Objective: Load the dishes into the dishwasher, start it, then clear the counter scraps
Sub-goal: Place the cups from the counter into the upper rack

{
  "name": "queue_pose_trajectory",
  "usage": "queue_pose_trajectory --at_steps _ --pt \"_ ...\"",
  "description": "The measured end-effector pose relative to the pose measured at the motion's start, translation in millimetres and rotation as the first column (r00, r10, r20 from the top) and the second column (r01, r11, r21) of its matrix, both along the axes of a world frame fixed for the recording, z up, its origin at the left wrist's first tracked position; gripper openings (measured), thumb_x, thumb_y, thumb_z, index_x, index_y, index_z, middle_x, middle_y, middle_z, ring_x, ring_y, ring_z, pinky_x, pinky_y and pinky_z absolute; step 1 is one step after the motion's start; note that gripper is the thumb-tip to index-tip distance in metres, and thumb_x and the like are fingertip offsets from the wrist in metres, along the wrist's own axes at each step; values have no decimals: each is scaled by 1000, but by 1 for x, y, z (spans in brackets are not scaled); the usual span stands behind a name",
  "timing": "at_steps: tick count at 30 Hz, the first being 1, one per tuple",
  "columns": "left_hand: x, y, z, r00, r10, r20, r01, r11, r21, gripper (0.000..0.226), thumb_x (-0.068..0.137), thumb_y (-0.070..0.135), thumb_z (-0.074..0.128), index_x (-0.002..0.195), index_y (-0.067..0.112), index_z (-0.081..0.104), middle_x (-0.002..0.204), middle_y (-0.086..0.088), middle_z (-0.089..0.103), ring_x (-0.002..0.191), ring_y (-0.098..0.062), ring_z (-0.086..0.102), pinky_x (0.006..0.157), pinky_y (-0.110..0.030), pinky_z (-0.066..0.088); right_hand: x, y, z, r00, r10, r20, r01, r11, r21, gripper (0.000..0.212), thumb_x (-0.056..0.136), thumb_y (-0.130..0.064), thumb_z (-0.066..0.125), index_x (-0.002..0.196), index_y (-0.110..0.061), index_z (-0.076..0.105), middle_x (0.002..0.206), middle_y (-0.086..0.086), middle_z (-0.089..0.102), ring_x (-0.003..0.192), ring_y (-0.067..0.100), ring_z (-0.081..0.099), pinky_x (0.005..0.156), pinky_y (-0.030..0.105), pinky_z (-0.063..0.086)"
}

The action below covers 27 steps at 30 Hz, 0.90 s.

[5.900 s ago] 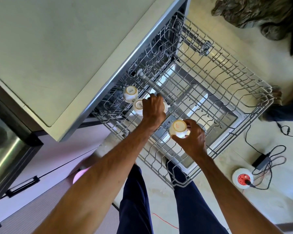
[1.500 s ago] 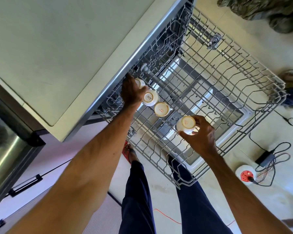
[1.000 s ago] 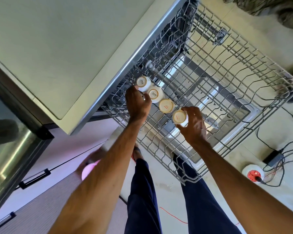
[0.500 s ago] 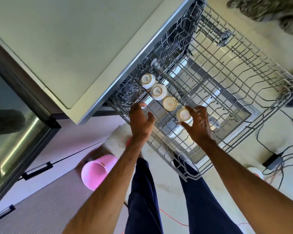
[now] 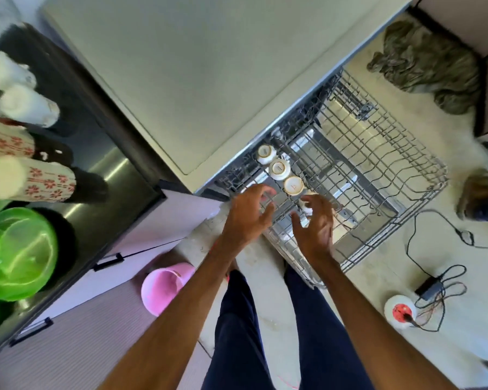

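Head view: pulled-out wire dish rack (image 5: 392, 170) under countertop (image 5: 209, 66) edge. Row of upturned white cups (image 5: 279, 169) along rack's left side, three in plain sight, fourth cup (image 5: 307, 210) mostly hidden behind right hand (image 5: 314, 225). Right-hand fingers spread and loose over that cup, contact impossible to tell. Left hand (image 5: 250, 213) just beside, over rack's near-left corner, fingers apart, gripping nothing. On floor: pink bucket (image 5: 164, 285) by left forearm, charger (image 5: 430, 285) with tangled cables, white-and-red socket reel (image 5: 400, 311), crumpled cloth heap (image 5: 428, 63) past rack. Far left, blurred: green bowl (image 5: 17, 254), floral tumblers (image 5: 40, 181)
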<state>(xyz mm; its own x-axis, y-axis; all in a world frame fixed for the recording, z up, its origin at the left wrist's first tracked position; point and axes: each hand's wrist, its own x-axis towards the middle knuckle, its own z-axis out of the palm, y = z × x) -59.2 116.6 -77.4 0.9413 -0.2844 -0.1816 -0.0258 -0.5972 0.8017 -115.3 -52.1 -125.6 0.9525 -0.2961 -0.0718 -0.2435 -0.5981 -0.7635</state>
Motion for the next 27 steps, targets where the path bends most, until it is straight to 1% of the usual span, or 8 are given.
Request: queue_pose_trajectory --at_steps 2,6,8,11,14,20,25,27 --pt "-2 18 49 997 17 79 -13 999 -46 21 98 27 60 116 16 62 113 6 66 96 -6 64 75 -34 59 7 25 44 993 -39 109 30 996 82 31 87 -3 67 117 -9 61 115 7 58 92 17 62 73 44 58" --pt "-7 71 125 958 172 228 -155 984 -89 18 96 15 61 113 17 65 111 7 67 93 -8 65 76 -20 55 24 94 124 955 -67 289 26 989 144 29 87 5 61 111 -11 65 107 1 65 85 12 63 67 34 57" --pt "-10 110 147 926 279 253 -268 960 -77 19 93 12 60 110 18 66 107 8 67 88 -8 66 76 -19 54 34 138 154 949 -22 315 -37 983 179 28 87 4 61 109 -12 65 105 -3 65 84 14 64 65 31 56" --pt "-17 169 165 866 422 268 -424 904 -57 20 92 12 61 109 21 66 103 11 66 86 -6 65 74 -24 56 48 200 180 955 76 285 -147 960 237 28 87 1 59 110 -14 65 105 -2 64 83 15 64 62 28 55" --pt "-26 221 171 818 493 296 -512 859 -14 19 92 14 61 108 24 63 103 13 65 85 -7 65 71 -29 58 64 248 196 943 184 279 -251 941 229 28 86 -5 60 110 -18 64 105 -4 64 88 13 64 71 32 56" --pt "-57 316 176 678 653 338 -696 718 10 19 90 17 61 108 23 61 101 9 65 83 -9 63 68 -36 58 88 333 213 871 464 164 -487 859 155 38 86 -15 73 121 -19 59 114 -4 60 96 8 60 72 15 51" --pt "-71 362 177 579 756 305 -794 608 -4 24 86 10 63 106 23 63 103 12 67 79 -1 61 66 -34 57 106 384 208 721 692 37 -693 717 77 75 73 -30 88 136 -13 51 132 4 55 118 15 53 97 32 49" --pt "-70 375 177 557 779 289 -810 586 -18 24 85 9 63 106 22 64 103 11 67 79 -1 61 67 -34 57 112 401 209 708 705 25 -704 703 97 78 72 -34 89 136 -13 50 133 4 55 120 15 52 99 33 48"
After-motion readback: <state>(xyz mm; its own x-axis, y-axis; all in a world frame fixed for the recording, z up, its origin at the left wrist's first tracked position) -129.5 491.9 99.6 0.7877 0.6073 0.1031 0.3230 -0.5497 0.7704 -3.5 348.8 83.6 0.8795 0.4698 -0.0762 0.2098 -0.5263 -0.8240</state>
